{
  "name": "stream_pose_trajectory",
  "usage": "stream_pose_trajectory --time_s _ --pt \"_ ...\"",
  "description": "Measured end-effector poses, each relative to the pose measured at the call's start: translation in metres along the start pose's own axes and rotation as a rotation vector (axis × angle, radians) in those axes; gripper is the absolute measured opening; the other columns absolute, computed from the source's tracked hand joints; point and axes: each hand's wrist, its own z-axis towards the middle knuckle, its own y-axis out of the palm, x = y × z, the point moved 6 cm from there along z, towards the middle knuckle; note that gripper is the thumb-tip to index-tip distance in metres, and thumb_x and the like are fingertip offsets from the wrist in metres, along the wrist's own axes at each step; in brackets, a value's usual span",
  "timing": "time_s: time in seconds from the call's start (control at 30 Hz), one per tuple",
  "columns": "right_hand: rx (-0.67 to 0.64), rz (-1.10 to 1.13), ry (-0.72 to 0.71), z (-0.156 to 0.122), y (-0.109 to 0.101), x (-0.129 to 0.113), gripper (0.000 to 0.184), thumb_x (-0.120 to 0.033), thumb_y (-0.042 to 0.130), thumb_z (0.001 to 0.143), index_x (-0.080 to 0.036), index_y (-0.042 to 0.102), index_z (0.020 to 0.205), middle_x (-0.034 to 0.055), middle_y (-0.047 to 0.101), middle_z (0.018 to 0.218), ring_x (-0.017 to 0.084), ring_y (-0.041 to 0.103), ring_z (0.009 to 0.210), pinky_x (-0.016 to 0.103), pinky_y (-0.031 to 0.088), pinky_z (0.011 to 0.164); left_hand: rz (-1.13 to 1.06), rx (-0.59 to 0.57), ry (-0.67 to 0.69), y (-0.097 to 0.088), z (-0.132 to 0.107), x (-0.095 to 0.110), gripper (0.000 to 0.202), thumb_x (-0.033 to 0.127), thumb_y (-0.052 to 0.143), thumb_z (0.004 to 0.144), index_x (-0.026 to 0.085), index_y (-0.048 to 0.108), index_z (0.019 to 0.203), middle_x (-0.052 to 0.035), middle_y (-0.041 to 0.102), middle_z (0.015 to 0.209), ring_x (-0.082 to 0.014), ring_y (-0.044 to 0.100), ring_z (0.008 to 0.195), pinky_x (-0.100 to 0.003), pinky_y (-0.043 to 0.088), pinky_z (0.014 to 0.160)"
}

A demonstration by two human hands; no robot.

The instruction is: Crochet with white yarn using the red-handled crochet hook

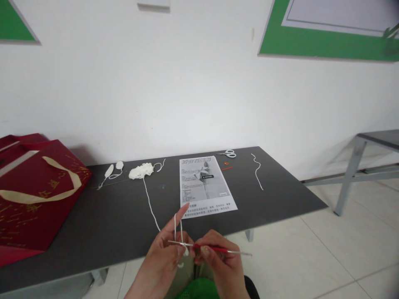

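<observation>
In front of the table's near edge, my left hand [163, 253] pinches a small white crochet piece [186, 251], its index finger raised with white yarn [175, 226] running over it. My right hand [222, 261] is closed round the red handle of a crochet hook [220, 249]. The hook's silver tip points left and lies at the yarn by my left fingers, which hide part of the piece. A strand leads from my left hand back to a loose white yarn bundle [141, 170] on the table.
On the dark table [124, 224] lies a printed sheet [190, 211]. Scissors [230, 154], a small orange ring [226, 163], an orange stick [227, 168] and a loose yarn strand [257, 168] are right of it. White crocheted petals [109, 170] and a red gift bag [34, 195] stand left.
</observation>
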Motion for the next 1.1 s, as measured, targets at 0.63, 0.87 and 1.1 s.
stream_pose_trajectory --time_s 0.63,0.87,1.1 --pt "0.107 0.503 0.264 -0.010 0.005 0.023 0.019 -0.034 0.081 0.078 -0.017 0.073 0.084 0.0020 0.073 0.058 0.011 0.065 0.045 0.018 0.053 0.044 -0.087 -0.224 0.071 -0.001 -0.008 -0.001 0.081 0.009 0.081 0.071 0.036 0.051 0.141 0.0008 0.070 0.067 -0.0130 0.062 0.061 -0.022 0.047 0.057" --pt "0.131 0.462 0.256 -0.007 -0.001 0.024 0.020 -0.034 0.084 0.075 -0.019 0.071 0.080 0.0029 0.076 0.060 0.011 0.066 0.045 0.019 0.054 0.046 0.149 -0.235 0.099 0.000 -0.013 0.012 0.078 0.020 0.081 0.076 0.047 0.047 0.141 0.0012 0.070 0.076 -0.0136 0.063 0.063 -0.021 0.048 0.053" --pt "0.142 -0.076 -0.236 -0.021 -0.001 -0.022 0.008 -0.033 0.075 0.083 -0.025 0.078 0.086 0.0037 0.075 0.067 0.017 0.067 0.053 0.027 0.054 0.048 0.240 -0.161 0.199 0.002 -0.017 0.018 0.076 0.018 0.078 0.078 0.047 0.046 0.141 0.0017 0.069 0.077 -0.0139 0.061 0.065 -0.022 0.047 0.057"
